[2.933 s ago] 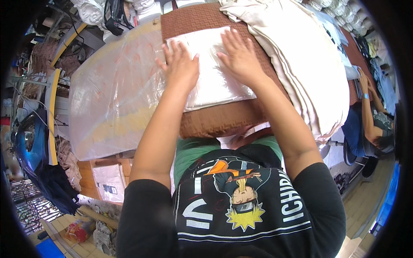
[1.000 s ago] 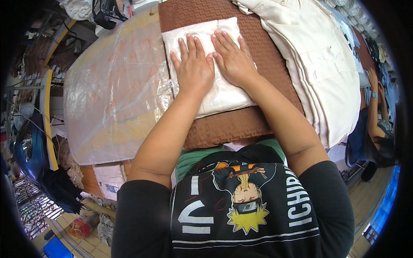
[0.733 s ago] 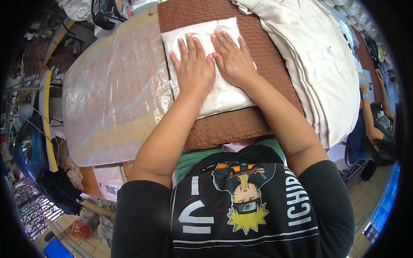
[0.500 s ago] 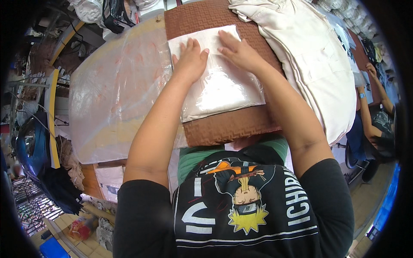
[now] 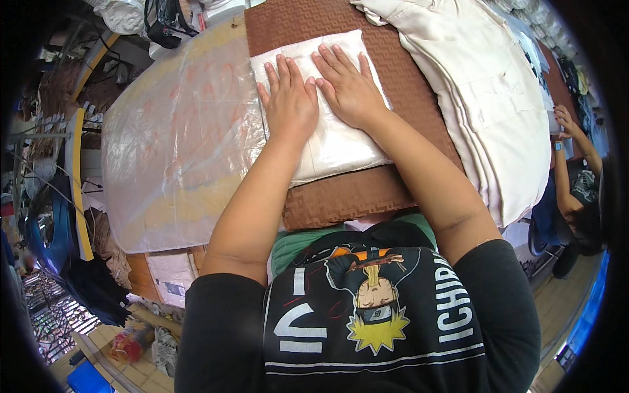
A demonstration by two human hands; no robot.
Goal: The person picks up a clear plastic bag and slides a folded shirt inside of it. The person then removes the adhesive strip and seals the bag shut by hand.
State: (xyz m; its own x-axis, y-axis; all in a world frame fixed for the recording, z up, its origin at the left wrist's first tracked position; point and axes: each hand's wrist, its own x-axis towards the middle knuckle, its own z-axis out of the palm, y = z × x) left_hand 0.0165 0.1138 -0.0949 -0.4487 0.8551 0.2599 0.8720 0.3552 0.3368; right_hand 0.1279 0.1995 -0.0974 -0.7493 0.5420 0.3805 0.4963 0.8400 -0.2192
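A folded white garment in a clear plastic bag [image 5: 341, 154] lies flat on a brown textured cloth [image 5: 354, 193]. My left hand [image 5: 288, 105] presses on the left half of the bag, palm down, fingers stretched toward its far edge. Close beside it, my right hand [image 5: 348, 92] lies flat on the right half with its fingers spread. The two thumbs almost meet near the middle. Neither hand grips anything. Parts of the bag's upper surface are hidden under my palms.
Clear plastic sheeting [image 5: 177, 144] covers the work surface on the left. A pile of cream cloth [image 5: 478, 98] is heaped on the right. A black item [image 5: 167, 23] and white bundles lie at the far left. Another person's hand [image 5: 567, 122] shows at the far right.
My right hand has come down and moved left, now flat on the bag beside my left hand. The bag's glossy surface looks flatter.
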